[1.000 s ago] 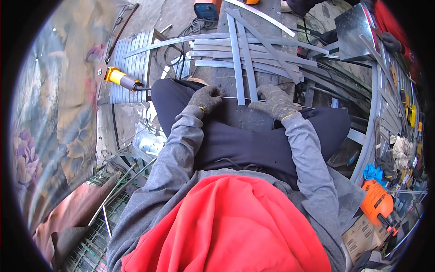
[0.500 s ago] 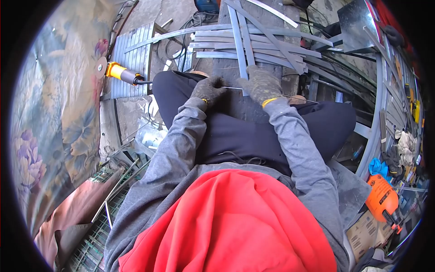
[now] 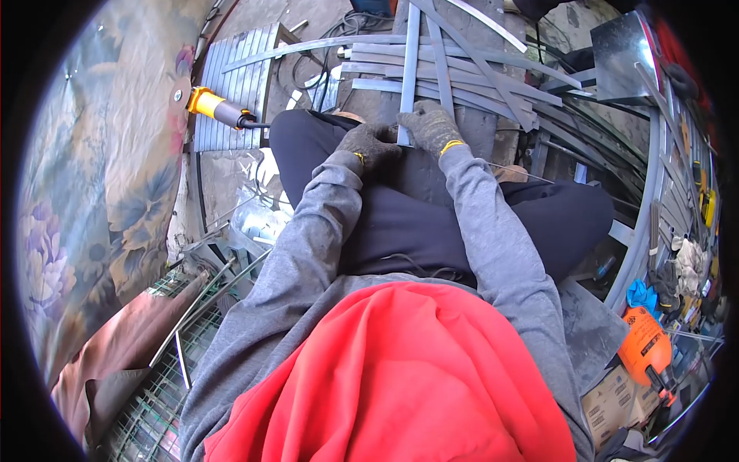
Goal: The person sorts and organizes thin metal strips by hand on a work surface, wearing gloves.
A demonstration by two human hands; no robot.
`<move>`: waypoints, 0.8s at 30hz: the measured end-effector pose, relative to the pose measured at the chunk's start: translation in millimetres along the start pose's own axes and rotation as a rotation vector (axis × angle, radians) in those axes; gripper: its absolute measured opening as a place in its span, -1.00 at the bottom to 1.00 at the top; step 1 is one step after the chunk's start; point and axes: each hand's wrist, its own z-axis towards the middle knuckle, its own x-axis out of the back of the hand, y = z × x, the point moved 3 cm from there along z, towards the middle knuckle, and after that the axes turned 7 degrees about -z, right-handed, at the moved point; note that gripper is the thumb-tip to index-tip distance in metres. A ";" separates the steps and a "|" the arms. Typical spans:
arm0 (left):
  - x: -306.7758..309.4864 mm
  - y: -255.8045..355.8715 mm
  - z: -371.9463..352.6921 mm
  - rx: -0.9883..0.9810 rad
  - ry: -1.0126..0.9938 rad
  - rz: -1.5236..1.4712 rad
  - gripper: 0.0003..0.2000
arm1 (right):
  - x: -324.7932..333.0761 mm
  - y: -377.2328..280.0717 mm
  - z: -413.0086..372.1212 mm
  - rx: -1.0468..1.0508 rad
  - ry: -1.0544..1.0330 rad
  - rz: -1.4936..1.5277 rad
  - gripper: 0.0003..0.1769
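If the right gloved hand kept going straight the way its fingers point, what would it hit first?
Most likely the flat metal strip running away from the right hand; its near end seems to sit at the fingertips, though depth is hard to judge.

Single head-worn fisheye view, facing steeply down past the chest (image 3: 385, 369) onto the lap (image 3: 416, 223). Close range: left hand (image 3: 368, 146) and right hand (image 3: 428, 127) sit upper centre.
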 end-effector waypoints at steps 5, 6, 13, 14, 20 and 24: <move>5.0 4.7 -4.7 0.037 -0.093 -0.016 -0.66 | 1.6 -3.9 -0.3 0.004 -0.051 0.265 -0.70; 4.8 2.6 -4.4 0.038 -0.093 -0.015 -0.66 | 4.6 -6.4 -4.7 -0.029 -0.125 0.321 -0.71; 1.7 -5.8 -1.1 0.044 -0.048 -0.083 -0.68 | 6.7 -6.7 -4.6 -0.030 -0.221 0.338 -0.70; 2.4 -3.9 -1.9 0.055 -0.052 -0.086 -0.68 | 6.9 -6.8 -4.9 -0.033 -0.222 0.340 -0.70; 4.7 3.9 -5.1 0.079 -0.106 -0.076 -0.70 | 6.6 -6.0 -10.6 0.010 -0.199 0.379 -0.70; 5.3 -2.0 -4.4 0.059 -0.138 -0.173 -0.73 | 0.9 -1.6 -1.2 0.021 -0.189 0.310 -0.70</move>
